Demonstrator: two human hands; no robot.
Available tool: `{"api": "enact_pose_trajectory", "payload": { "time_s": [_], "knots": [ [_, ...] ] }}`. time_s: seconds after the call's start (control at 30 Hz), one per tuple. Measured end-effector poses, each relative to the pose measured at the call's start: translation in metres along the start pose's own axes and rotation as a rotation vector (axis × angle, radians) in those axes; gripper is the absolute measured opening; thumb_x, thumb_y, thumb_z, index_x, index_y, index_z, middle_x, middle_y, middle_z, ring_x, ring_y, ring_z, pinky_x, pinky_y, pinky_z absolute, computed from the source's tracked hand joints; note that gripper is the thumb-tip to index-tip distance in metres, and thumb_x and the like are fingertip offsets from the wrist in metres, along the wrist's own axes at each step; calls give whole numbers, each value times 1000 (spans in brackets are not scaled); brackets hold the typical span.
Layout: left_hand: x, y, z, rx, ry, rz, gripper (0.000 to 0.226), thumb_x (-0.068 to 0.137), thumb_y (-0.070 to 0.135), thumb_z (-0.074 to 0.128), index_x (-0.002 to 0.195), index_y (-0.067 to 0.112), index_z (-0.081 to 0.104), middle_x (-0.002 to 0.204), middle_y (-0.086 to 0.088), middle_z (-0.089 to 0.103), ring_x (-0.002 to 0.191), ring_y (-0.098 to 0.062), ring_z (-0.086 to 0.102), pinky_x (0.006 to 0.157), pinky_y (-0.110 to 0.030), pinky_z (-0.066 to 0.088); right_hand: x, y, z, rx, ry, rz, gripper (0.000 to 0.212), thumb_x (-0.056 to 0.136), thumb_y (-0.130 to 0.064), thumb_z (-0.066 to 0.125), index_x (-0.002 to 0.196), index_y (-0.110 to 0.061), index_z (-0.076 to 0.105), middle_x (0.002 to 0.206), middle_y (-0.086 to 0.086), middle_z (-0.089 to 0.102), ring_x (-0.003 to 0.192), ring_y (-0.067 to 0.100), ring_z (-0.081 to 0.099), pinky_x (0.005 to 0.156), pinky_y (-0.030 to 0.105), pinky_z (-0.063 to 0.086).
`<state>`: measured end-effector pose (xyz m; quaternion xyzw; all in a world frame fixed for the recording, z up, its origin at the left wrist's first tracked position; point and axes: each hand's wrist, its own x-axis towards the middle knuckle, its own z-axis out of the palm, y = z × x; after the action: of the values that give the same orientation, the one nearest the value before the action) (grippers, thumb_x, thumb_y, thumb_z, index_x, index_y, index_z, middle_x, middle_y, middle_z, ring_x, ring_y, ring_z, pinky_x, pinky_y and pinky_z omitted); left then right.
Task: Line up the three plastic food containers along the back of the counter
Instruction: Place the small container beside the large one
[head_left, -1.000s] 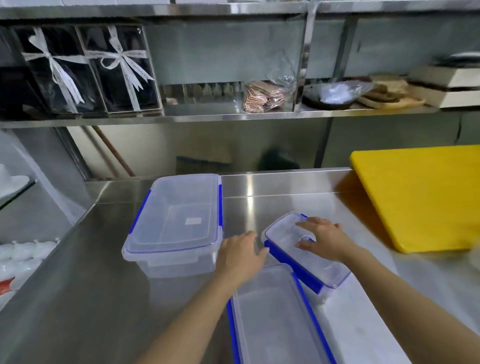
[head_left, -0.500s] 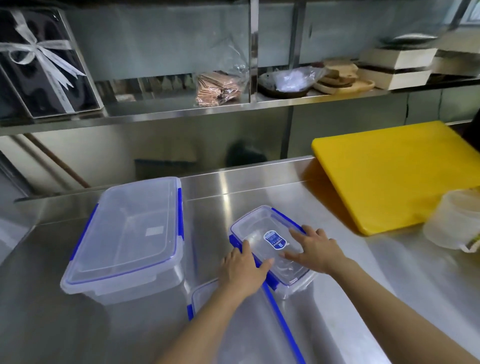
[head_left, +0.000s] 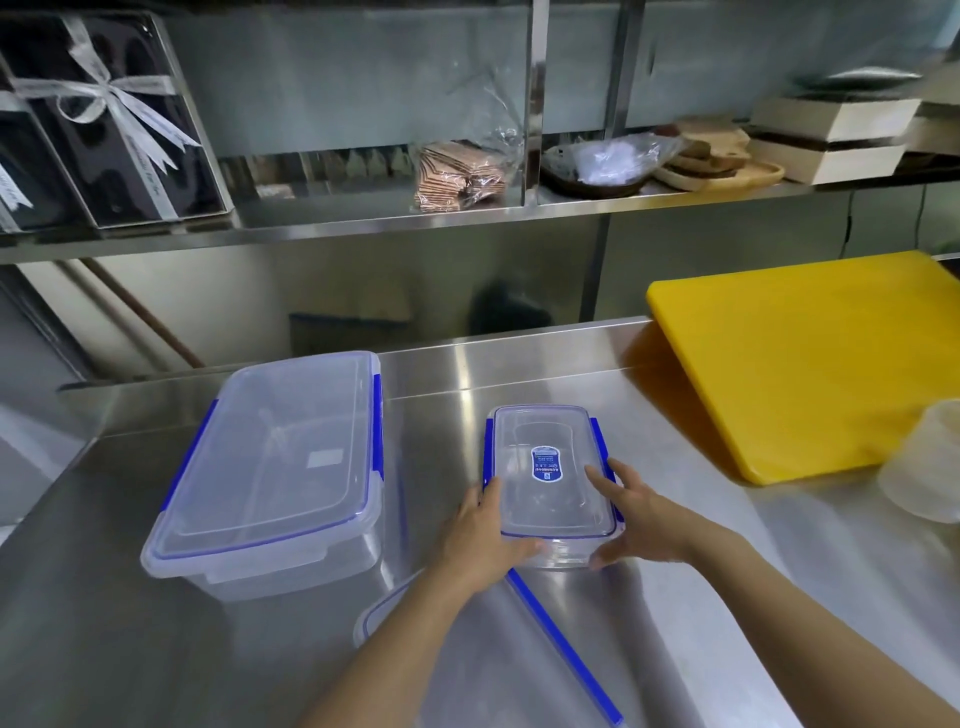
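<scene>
Both hands grip the small container (head_left: 550, 470) at its near end: left hand (head_left: 483, 540) wrapped round the near-left corner, right hand (head_left: 636, 522) on the near-right corner with fingers spread over the lid edge. It sits on the steel counter (head_left: 675, 597), mid-depth, long axis pointing to the back, short of the back edge. Large container (head_left: 270, 467) is to its left, apart, closer to the back. Third container (head_left: 498, 665) lies nearest, under the forearms, partly hidden. Yellow cutting board (head_left: 810, 358) at right.
</scene>
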<state>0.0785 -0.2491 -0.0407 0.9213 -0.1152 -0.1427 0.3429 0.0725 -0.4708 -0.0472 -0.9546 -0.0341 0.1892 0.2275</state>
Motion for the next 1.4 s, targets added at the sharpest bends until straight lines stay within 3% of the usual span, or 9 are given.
{"api": "enact_pose_trajectory", "payload": {
  "time_s": [0.13, 0.3, 0.5, 0.6, 0.7, 0.83, 1.03, 1.23, 1.4],
  "knots": [
    [1, -5, 2, 12, 119, 20, 73, 70, 45, 74, 131, 25, 40, 137, 2, 35, 118, -19, 48, 98, -38, 47, 8, -1, -1, 12, 29, -57, 105, 68, -37, 77, 143, -37, 4, 154, -10, 1, 137, 18, 22, 106, 29, 34],
    [7, -15, 5, 317, 349, 142, 49, 82, 50, 59, 119, 20, 50, 126, 2, 47, 115, -14, 43, 97, -23, 37, 25, -10, -1, -6, 142, -80, 83, 73, -34, 73, 142, -31, 26, 156, -1, 17, 132, 21, 37, 104, 32, 40],
    [25, -23, -1, 484, 429, 160, 41, 93, 43, 42, 120, 15, 53, 127, -1, 58, 120, -17, 48, 108, -28, 31, 54, -33, 2, -74, 248, -107, 65, 76, -33, 70, 134, -21, 42, 149, 4, 37, 125, 26, 45, 101, 40, 43],
    [38, -29, -6, 456, 318, 74, 67, 90, 51, 41, 144, 14, 27, 154, -2, 29, 143, -16, 21, 118, -31, 8, 75, -41, -3, -106, 263, -123, 64, 79, -34, 66, 136, -21, 39, 152, 3, 30, 129, 27, 40, 103, 40, 40],
    [54, -37, -16, 449, 97, -2, 99, 81, 67, 42, 147, 16, -11, 159, -1, -12, 145, -15, -11, 116, -34, -8, 96, -46, -10, -140, 244, -113, 64, 86, -41, 55, 142, -25, 28, 156, 1, 18, 138, 25, 28, 110, 40, 30],
    [68, -44, -22, 454, 12, -43, 109, 74, 76, 40, 143, 20, -22, 156, 0, -23, 143, -17, -20, 110, -35, -14, 111, -42, -12, -208, 181, -109, 62, 92, -44, 41, 144, -34, 11, 158, -3, 7, 142, 20, 18, 112, 39, 25],
    [63, -41, -15, 416, 63, -38, 104, 78, 72, 41, 144, 20, -20, 157, 1, -21, 143, -17, -18, 115, -37, -8, 111, -43, -5, -329, 204, -80, 60, 94, -43, 33, 145, -32, 4, 158, -2, 4, 143, 18, 14, 111, 38, 25],
    [47, -35, -31, 339, 54, -4, 85, 83, 67, 38, 147, 29, -4, 160, 4, -3, 146, -16, -5, 118, -38, 1, 96, -51, 6, -311, 243, 11, 69, 91, -53, 33, 144, -31, -4, 158, 4, 5, 142, 27, 17, 111, 43, 27],
    [8, -37, -41, 202, 109, -63, 78, 82, 64, 45, 146, 30, 17, 156, 4, 25, 142, -21, 25, 114, -43, 29, 66, -64, 14, -42, 407, -40, 63, 90, -49, 43, 142, -18, 24, 148, 11, 32, 129, 31, 38, 101, 43, 37]
  ]
}}
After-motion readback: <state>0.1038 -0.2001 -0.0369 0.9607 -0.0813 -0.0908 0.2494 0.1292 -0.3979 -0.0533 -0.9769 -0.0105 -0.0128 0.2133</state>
